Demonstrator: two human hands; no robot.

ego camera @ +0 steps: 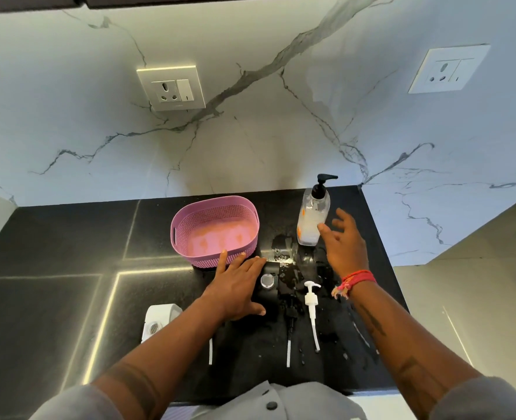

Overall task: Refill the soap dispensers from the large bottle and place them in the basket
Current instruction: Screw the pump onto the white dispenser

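Observation:
A black soap dispenser (268, 283) stands uncapped on the black counter, its round mouth showing. My left hand (238, 287) grips its body, thumb on the near side and fingers on the far side. The large clear bottle (311, 221) with a black pump stands upright at the back right, holding pale liquid. My right hand (346, 242) hovers just right of it with fingers spread, one fingertip at the bottle's side. The pink basket (187, 219) sits behind my left hand with no dispenser in it. A white dispenser (159, 318) stands at the near left.
A white pump (311, 300) with its tube lies on the counter right of the black dispenser. A black pump (290, 321) with a white tube lies beside it, and another tube (210, 351) lies further left. Liquid is spilled around (299, 265). The counter edge runs at right.

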